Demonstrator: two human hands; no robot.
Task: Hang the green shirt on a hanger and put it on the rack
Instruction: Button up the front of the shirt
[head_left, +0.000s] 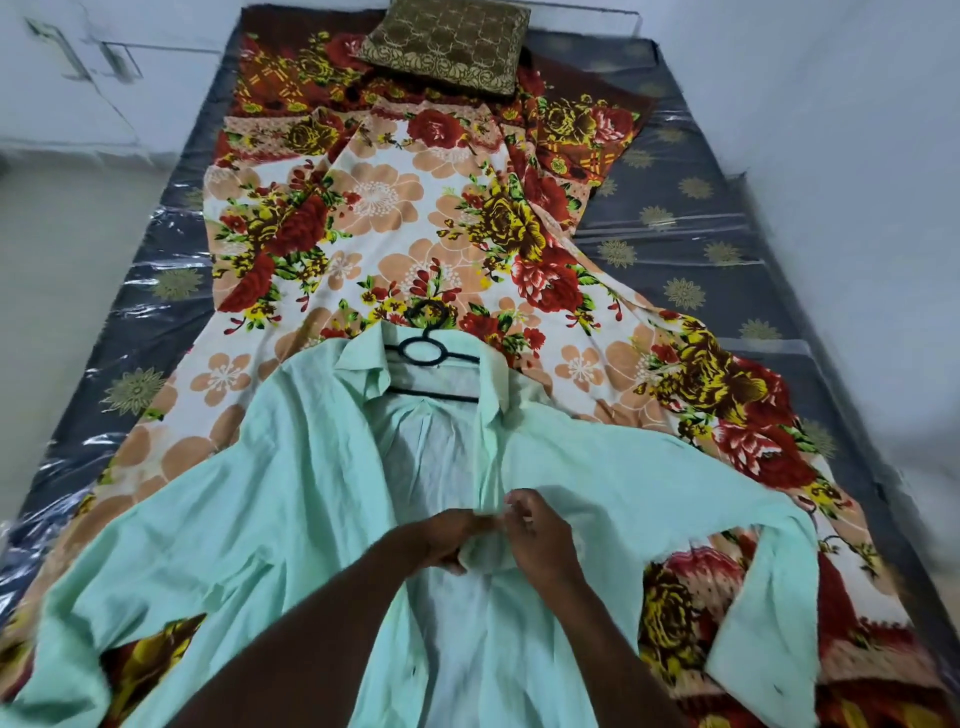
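The pale green shirt (270, 483) lies spread front-up on the bed with its sleeves out to both sides. A black hanger (423, 351) sits inside the collar, and its hook pokes out past the neck. My left hand (441, 535) and my right hand (540, 535) meet at the middle of the shirt front. Each pinches an edge of the front opening, and the two edges are drawn together there. The opening gapes above and below the hands. The rack is not in view.
A floral bedsheet (374, 208) covers the middle of a grey plastic-wrapped mattress (685, 218). A brown patterned cushion (447, 44) lies at the far end. White walls stand behind and to the right; bare floor (67, 249) runs along the left.
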